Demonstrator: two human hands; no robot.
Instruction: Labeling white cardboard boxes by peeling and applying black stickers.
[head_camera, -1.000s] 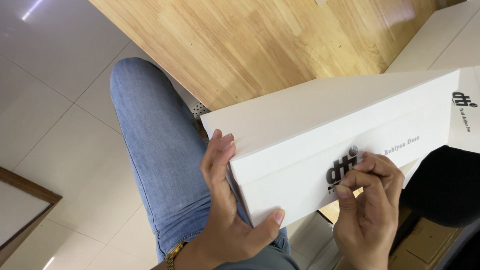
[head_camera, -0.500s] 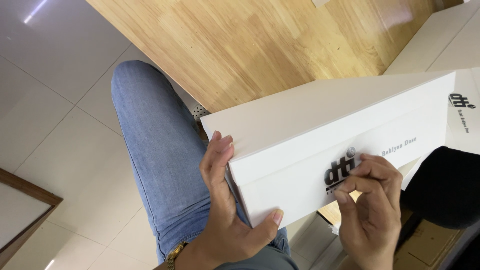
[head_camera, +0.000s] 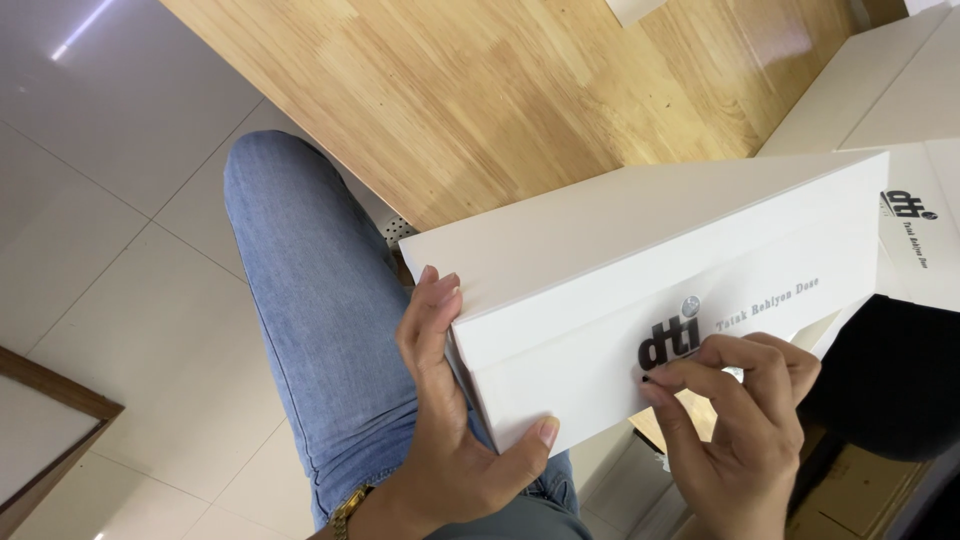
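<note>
Hands (head_camera: 455, 420) (head_camera: 735, 430) grip closed white box (head_camera: 600, 250), contents hidden.

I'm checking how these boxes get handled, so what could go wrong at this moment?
The white box is held off the wooden table, above the knee; the left hand grips only its end, so it might tip or slip down. The right hand presses its fingertips by the dark logo sticker, which could end up crooked or creased.
</note>
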